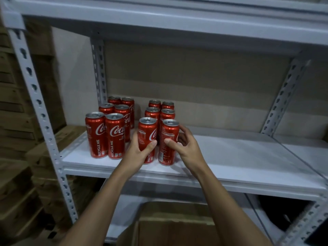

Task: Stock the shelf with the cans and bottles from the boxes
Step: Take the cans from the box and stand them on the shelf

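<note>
A brown cardboard box (175, 226) sits low down, closest of all, under the two bare arms. Above it is the white shelf board (239, 157) of a grey metal rack.

The left hand (137, 150) holds a red Coca-Cola can (147, 137). Its thumb lies on the front of the can and its fingers curl round the back, so it grips the can. The right hand (186, 144) holds the next red can (168, 137) just beside the first one. Its thumb presses on the front and its fingers (184, 134) bend round the right side. Both cans stand up straight on the shelf board, near the front edge, and they look like they touch each other.

Behind these two cans stand four more cans (160, 110), in two short lines going back.

To the left, a little apart, is another group of six cans (113, 125), also in two lines. The front two say "RECYCLE ME" on the side.

At the back of the rack is a flat brown cardboard wall (195, 77). Stacked brown boxes (16, 112) stand off to the left of the rack.
</note>
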